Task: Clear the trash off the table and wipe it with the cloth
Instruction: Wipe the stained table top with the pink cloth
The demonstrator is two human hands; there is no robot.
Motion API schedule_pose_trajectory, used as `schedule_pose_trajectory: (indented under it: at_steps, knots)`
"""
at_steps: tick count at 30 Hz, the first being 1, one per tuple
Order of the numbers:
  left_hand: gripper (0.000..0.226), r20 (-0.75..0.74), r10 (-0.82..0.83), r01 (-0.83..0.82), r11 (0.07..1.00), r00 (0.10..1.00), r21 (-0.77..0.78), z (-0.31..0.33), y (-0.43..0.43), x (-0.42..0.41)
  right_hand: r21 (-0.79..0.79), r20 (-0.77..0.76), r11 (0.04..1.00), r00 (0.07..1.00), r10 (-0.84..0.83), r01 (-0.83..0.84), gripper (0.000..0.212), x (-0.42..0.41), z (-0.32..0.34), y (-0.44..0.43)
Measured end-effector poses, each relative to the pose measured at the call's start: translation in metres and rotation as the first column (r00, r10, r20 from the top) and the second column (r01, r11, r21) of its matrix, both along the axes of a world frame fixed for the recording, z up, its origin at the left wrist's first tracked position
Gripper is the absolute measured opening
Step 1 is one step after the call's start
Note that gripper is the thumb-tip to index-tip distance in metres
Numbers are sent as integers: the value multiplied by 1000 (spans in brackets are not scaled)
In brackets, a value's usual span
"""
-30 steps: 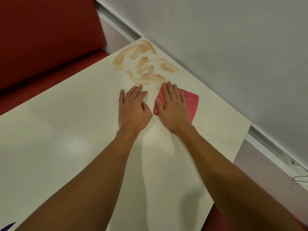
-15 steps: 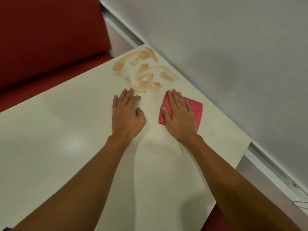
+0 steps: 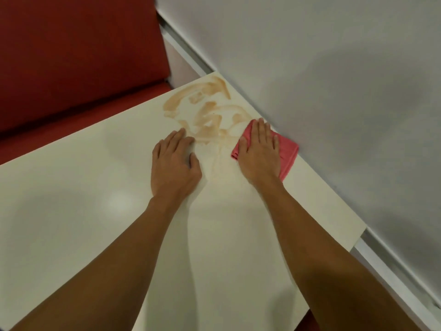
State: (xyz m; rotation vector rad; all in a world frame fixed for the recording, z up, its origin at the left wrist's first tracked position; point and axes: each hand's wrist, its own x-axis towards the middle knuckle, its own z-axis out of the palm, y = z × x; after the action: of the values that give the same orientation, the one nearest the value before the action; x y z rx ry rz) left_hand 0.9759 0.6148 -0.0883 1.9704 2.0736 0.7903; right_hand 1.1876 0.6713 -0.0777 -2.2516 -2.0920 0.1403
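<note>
right grip (image 3: 260,154) pressing cloth (image 3: 288,152), beside wall (image 3: 334,80)

- The cloth (image 3: 287,151) is lying on the worktop (image 3: 71,223) at its right edge, just beside the wall (image 3: 334,91).
- The right hand (image 3: 260,154) is lying flat on the cloth, covering its left part.
- The left hand (image 3: 175,163) is resting flat on the worktop, left of the cloth and apart from it.
- The smear (image 3: 207,111) is lying across the far corner, behind both hands.
- The seat (image 3: 71,111) is standing behind the worktop, on the left.
</note>
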Motion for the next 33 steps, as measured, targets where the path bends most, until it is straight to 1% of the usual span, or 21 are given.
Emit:
schedule_pose_trajectory:
  at_steps: [1,2,5,6,7,8,11,12,13,15,17,18,19,20,22,24,26,29,30,31,33]
  knots:
    - [46,1,1,-1,1000,1000,-1,0,0,0,-5,-3,1000,1000,-21,21,67,-10,2,10]
    - [46,-2,3,-3,1000,1000,2,0,0,1,-12,-1,1000,1000,9,-9,67,-18,3,15]
    - [47,-12,6,-6,1000,1000,11,-2,-1,1,-21,-58,952,951,302,-304,65,-13,5,-7]
    - [47,-10,6,-6,1000,1000,8,-2,-1,1,-17,-84,925,922,378,-380,65,-2,5,-20]
    - [47,-7,7,-7,1000,1000,3,-1,-1,1,-19,-99,916,912,398,-401,65,9,4,-28]
    - [46,-4,7,-7,1000,1000,2,0,0,1,-18,-92,930,927,363,-366,65,16,2,-26]
    - [45,-5,12,-12,1000,1000,2,1,0,1,-21,-26,996,996,86,-86,67,2,1,9]
    - [45,-7,14,-14,1000,1000,2,0,0,1,-31,-25,999,999,25,-26,68,-10,3,21]
    - [45,-13,15,-15,1000,1000,5,0,0,1,-39,-32,999,999,16,-18,68,-21,5,29]
    - [45,-13,22,-22,1000,1000,10,-2,0,1,-33,-45,988,987,152,-154,67,-25,6,26]
    - [45,3,23,-23,1000,1000,20,-2,0,2,-19,-75,932,930,359,-361,66,-7,6,2]
    - [45,6,21,-21,1000,1000,23,-2,0,3,-21,-90,908,905,415,-418,65,6,5,-10]
    - [45,6,22,-22,1000,1000,19,-1,-1,2,-22,-82,907,905,418,-421,65,16,3,-16]
    - [45,5,21,-21,1000,1000,14,-1,0,2,-16,-63,928,926,371,-373,65,21,1,-14]
    - [45,7,19,-19,1000,1000,11,0,0,1,-4,-24,979,979,202,-202,66,12,1,6]
    - [45,15,23,-23,1000,1000,10,0,0,1,-10,-24,997,997,75,-75,67,-10,2,28]
    - [45,16,20,-20,1000,1000,10,1,0,2,-21,-36,992,992,125,-125,66,-22,4,34]
    - [45,22,17,-17,1000,1000,15,0,-1,2,-15,-38,913,913,406,-407,64,0,4,5]
    - [45,23,15,-16,1000,1000,18,0,-1,2,-14,-43,895,895,445,-445,63,14,3,-6]
    - [45,25,18,-18,1000,1000,17,0,-1,2,-16,-35,902,902,431,-431,63,23,2,-10]
    - [45,31,18,-19,1000,999,18,0,-1,1,-17,-19,957,957,290,-290,62,24,2,1]
